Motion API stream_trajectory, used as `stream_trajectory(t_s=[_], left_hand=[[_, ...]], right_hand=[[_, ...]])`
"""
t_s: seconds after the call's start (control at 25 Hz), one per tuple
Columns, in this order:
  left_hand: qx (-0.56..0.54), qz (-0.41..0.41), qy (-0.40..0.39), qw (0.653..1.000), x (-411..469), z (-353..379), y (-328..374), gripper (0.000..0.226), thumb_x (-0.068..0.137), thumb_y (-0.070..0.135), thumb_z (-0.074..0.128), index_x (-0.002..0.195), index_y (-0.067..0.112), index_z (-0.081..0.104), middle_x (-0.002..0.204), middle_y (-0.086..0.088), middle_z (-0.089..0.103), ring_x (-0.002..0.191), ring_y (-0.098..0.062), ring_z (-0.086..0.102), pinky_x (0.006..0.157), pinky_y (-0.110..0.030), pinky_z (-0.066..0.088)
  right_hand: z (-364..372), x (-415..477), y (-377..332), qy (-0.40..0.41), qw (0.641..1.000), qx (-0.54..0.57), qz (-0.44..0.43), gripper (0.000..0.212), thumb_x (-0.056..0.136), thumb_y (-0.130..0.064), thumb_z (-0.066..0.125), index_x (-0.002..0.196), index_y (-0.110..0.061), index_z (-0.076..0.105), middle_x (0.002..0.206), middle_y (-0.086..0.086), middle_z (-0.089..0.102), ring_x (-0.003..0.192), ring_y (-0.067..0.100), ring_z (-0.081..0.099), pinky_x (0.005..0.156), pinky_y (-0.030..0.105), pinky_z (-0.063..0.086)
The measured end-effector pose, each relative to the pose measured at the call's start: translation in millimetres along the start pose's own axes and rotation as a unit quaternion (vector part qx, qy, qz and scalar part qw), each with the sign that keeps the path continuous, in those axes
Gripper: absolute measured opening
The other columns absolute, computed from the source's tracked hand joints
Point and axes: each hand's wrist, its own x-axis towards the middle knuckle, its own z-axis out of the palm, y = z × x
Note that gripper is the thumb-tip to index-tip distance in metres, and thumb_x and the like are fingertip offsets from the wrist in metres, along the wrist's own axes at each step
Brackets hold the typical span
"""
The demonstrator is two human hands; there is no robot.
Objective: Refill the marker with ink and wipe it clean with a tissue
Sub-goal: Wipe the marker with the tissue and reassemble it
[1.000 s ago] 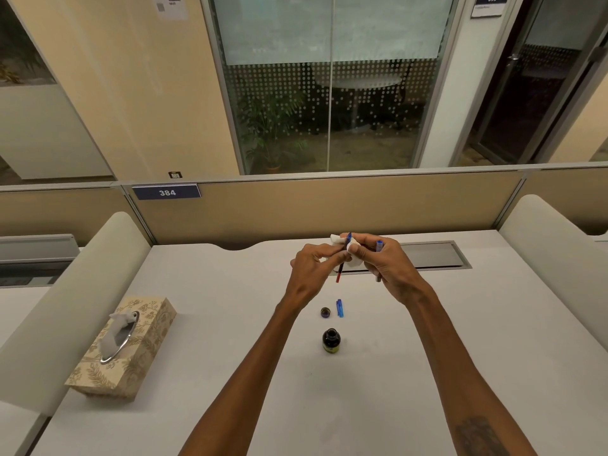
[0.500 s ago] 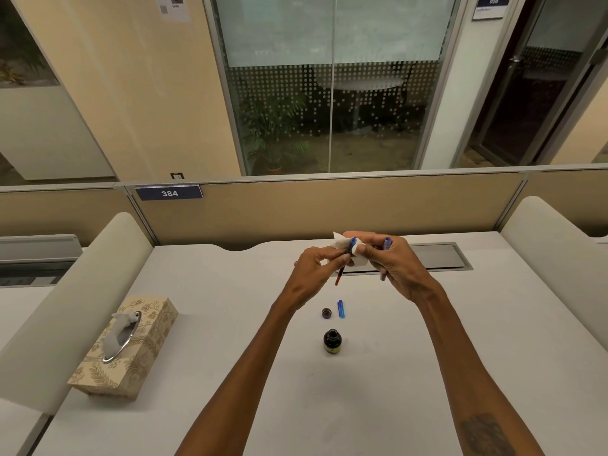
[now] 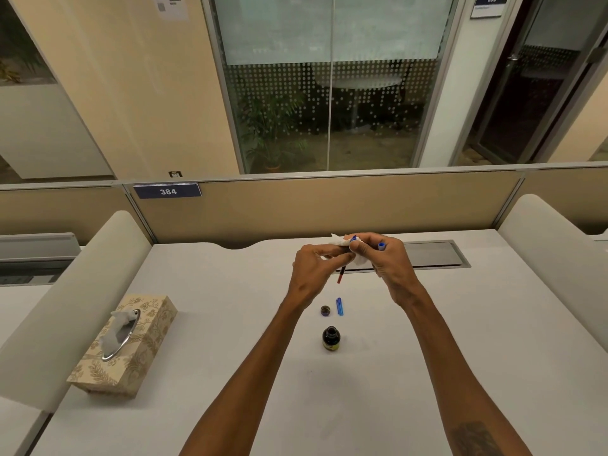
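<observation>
Step in hand: we judge this the wiping stage; both hands are raised over the far middle of the desk.

Left hand: fingers curled, thumb and fingertips pinching the white tissue around the upper part of a thin rod.

Right hand: fingers pressed together on the same tissue bundle; a blue-tipped piece sticks up between its fingers. We cannot tell whether that is the marker barrel or another part.

Marker part: a thin dark rod with a red lower end and a blue end at the top. Long axis steep, leaning up and to the right; the lower end hangs free below the left fingers.

Key relation: the uncovered length lies down and toward us from both pinches, so we expect the tissue must slide along that axis. The left hand is nearer the free end.

Ink bottle: upright, open, near us and below the hands.

Bottle cap: on the desk, just beside the blue cap, between bottle and hands.

Tissue box: far left, a tissue standing out of its slot.

Writing: partition plate reads "384". Door sign top right appears to read "030". Bottle label too small to read.
</observation>
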Motion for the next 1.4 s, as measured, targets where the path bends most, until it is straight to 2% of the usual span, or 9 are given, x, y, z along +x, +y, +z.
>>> stream_trajectory(t_s=[0.2,0.36,0.48,0.6,0.72,0.88,0.96,1.2,1.4], left_hand=[[-0.019,-0.020,0.048,0.998,-2.5,2.5,4.2,0.020,0.081,0.027,0.081,0.095,0.013,0.080,0.085,0.000,0.079,0.084,-0.011,0.074,0.080,-0.026,0.059],[-0.015,-0.029,0.075,0.997,-2.6,3.8,3.6,0.018,0.079,0.026,0.082,0.086,0.011,0.077,0.080,-0.002,0.077,0.080,-0.015,0.074,0.080,-0.036,0.062],[0.025,-0.025,0.076,0.996,-2.9,1.7,1.6,0.023,0.078,0.036,0.082,0.085,0.015,0.075,0.080,0.003,0.075,0.079,-0.010,0.071,0.081,-0.039,0.060],[0.072,-0.024,0.022,0.997,-1.9,-5.2,-2.8,0.029,0.083,0.048,0.074,0.102,0.027,0.077,0.098,0.009,0.077,0.098,-0.005,0.068,0.094,-0.040,0.055],[0.122,-0.020,-0.024,0.992,-0.8,-6.2,-4.3,0.035,0.093,0.052,0.059,0.118,0.031,0.073,0.115,0.008,0.075,0.113,-0.008,0.065,0.105,-0.050,0.047],[0.109,-0.014,-0.019,0.994,-1.9,-6.5,-5.6,0.031,0.090,0.056,0.061,0.108,0.036,0.076,0.101,0.016,0.077,0.106,0.000,0.068,0.104,-0.050,0.047],[0.089,-0.020,-0.004,0.996,-0.8,-7.3,-6.4,0.034,0.083,0.060,0.066,0.103,0.035,0.077,0.094,0.014,0.078,0.100,-0.002,0.070,0.101,-0.050,0.050],[0.065,-0.028,0.050,0.996,-1.5,-2.4,1.7,0.034,0.081,0.045,0.077,0.097,0.016,0.080,0.086,0.000,0.079,0.083,-0.011,0.075,0.086,-0.042,0.060],[0.069,-0.038,0.082,0.994,-0.1,-0.8,-3.3,0.032,0.075,0.051,0.079,0.082,0.019,0.078,0.075,0.003,0.077,0.075,-0.014,0.074,0.079,-0.050,0.059]], right_hand=[[12.3,-0.5,8.0,0.047,0.999,-0.007,-0.007,0.015,0.088,-0.017,0.069,0.102,-0.012,0.075,0.093,-0.001,0.075,0.085,0.001,0.069,0.076,0.015,0.053],[19.7,-0.5,11.3,0.080,0.997,-0.005,-0.014,0.019,0.087,-0.018,0.072,0.102,-0.007,0.076,0.094,0.005,0.077,0.089,0.008,0.071,0.078,0.017,0.054],[21.1,0.1,12.2,0.074,0.997,-0.027,-0.012,0.019,0.088,-0.021,0.072,0.101,-0.008,0.076,0.094,0.004,0.076,0.090,0.012,0.071,0.080,0.019,0.055],[14.6,2.1,8.7,0.058,0.996,-0.066,-0.012,0.019,0.088,-0.023,0.071,0.101,-0.011,0.076,0.090,0.000,0.075,0.086,0.008,0.069,0.078,0.017,0.054],[11.8,3.4,5.5,0.050,0.996,-0.069,-0.022,0.017,0.089,-0.019,0.070,0.100,-0.008,0.076,0.089,0.003,0.075,0.080,0.003,0.070,0.073,0.013,0.053],[14.7,3.1,8.9,0.070,0.994,-0.082,-0.026,0.018,0.089,-0.021,0.071,0.099,-0.008,0.076,0.088,0.003,0.076,0.081,0.009,0.071,0.074,0.017,0.056],[14.6,3.3,11.3,0.081,0.992,-0.088,-0.026,0.022,0.086,-0.024,0.073,0.099,-0.007,0.076,0.090,0.004,0.076,0.084,0.011,0.071,0.075,0.018,0.056],[19.5,2.6,15.2,0.101,0.990,-0.091,-0.027,0.026,0.083,-0.027,0.076,0.099,-0.007,0.076,0.090,0.005,0.076,0.085,0.016,0.071,0.078,0.023,0.059],[25.2,3.8,14.9,0.116,0.986,-0.108,-0.050,0.026,0.082,-0.023,0.077,0.100,-0.005,0.076,0.091,0.007,0.076,0.084,0.015,0.070,0.075,0.014,0.055]])
